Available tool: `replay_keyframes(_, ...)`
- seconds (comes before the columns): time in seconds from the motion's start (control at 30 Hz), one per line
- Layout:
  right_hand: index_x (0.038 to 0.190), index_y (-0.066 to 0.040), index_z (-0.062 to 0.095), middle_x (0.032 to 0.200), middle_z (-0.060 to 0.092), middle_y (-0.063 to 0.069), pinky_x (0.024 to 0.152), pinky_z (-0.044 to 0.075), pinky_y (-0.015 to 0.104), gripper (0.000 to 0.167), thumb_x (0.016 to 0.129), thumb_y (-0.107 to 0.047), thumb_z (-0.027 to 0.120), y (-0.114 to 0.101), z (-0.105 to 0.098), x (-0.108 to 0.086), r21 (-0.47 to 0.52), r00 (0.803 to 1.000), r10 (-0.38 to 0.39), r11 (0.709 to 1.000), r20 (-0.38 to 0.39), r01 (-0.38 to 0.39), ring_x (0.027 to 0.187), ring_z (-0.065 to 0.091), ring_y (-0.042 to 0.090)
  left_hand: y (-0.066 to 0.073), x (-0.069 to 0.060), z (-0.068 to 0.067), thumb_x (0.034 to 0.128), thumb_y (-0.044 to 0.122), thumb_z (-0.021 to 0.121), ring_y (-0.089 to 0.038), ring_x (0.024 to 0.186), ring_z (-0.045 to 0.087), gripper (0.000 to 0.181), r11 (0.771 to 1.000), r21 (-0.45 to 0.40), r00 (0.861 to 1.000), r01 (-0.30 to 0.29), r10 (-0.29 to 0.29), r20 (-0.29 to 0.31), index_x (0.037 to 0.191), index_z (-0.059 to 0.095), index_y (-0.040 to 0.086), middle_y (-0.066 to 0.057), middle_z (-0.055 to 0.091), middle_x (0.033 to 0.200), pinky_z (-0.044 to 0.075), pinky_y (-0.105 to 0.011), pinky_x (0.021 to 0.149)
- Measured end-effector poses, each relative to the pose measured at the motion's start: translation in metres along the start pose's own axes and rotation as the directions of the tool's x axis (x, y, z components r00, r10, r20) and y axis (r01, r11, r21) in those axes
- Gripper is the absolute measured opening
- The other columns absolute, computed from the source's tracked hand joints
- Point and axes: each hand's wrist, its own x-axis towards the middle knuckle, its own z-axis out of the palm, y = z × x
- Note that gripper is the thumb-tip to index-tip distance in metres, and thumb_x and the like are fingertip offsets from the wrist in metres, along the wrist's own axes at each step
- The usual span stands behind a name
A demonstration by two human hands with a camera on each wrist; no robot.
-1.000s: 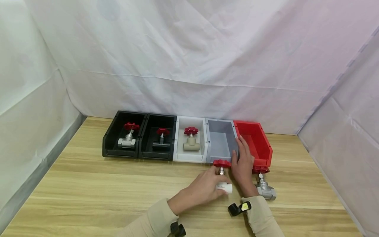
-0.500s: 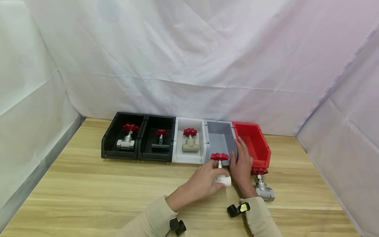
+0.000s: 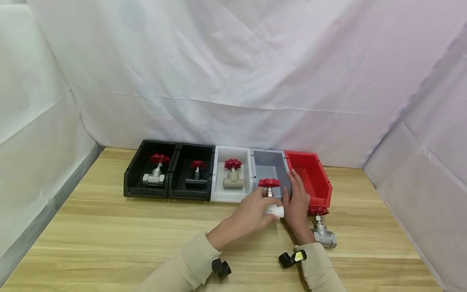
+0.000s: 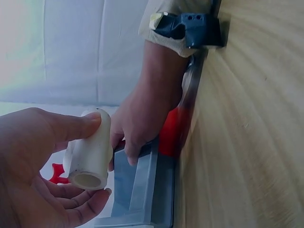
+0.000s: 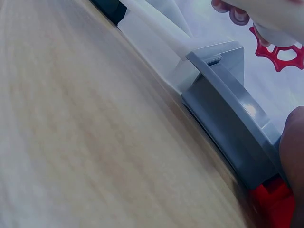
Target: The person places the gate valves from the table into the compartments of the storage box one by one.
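Observation:
My left hand (image 3: 248,215) pinches the white plastic pipe body of a valve (image 3: 274,211) with a red handwheel on top, held upright at the front edge of the grey bin (image 3: 270,162). In the left wrist view, thumb and fingers lie on opposite sides of the white valve body (image 4: 90,152). My right hand (image 3: 297,205) rests, fingers extended, along the wall where the grey bin meets the red bin (image 3: 321,182). Just right of that wrist, a silver metal valve (image 3: 324,237) with a red handwheel lies on the table.
Left of the grey bin stand a white bin (image 3: 216,174) with a beige valve (image 3: 233,180), and two black bins (image 3: 209,190) holding a dark valve (image 3: 197,178) and a silver valve (image 3: 153,178). White cloth (image 3: 233,73) hangs behind and beside the wooden table (image 3: 127,239).
My left hand has moved the white valve forward and slightly up, from before the bins to the grey bin's front edge. The right hand keeps its place on the bin wall.

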Motion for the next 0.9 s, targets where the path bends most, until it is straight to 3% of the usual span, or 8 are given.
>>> replay_keyframes(0.3,0.142,-0.005,0.043,0.149,0.035,0.009,0.076,0.029,0.044,0.06,0.086,0.002,0.064,-0.002,0.001,-0.001,0.012,1.0,-0.014,1.0,-0.017,0.014,0.128,0.04,0.03,-0.008,0.014,0.0,0.081,0.021,0.077,-0.015,0.083,0.048,0.032,0.999,0.049,0.999,-0.009,0.01,-0.036,0.112,0.07,0.018,-0.005,0.061,0.092,0.038,-0.021,0.063)
replay_keyframes(0.9,0.142,-0.007,0.043,0.15,0.035,0.008,0.077,0.03,0.045,0.059,0.087,-0.001,0.063,-0.001,0.0,-0.001,0.001,1.0,-0.004,1.0,-0.01,0.004,0.131,0.037,0.029,-0.015,0.037,0.0,0.0851,0.028,0.074,-0.018,0.082,0.051,0.031,0.989,0.138,0.998,0.061,-0.065,0.027,0.114,0.069,0.02,-0.005,0.063,0.091,0.043,-0.025,0.061)
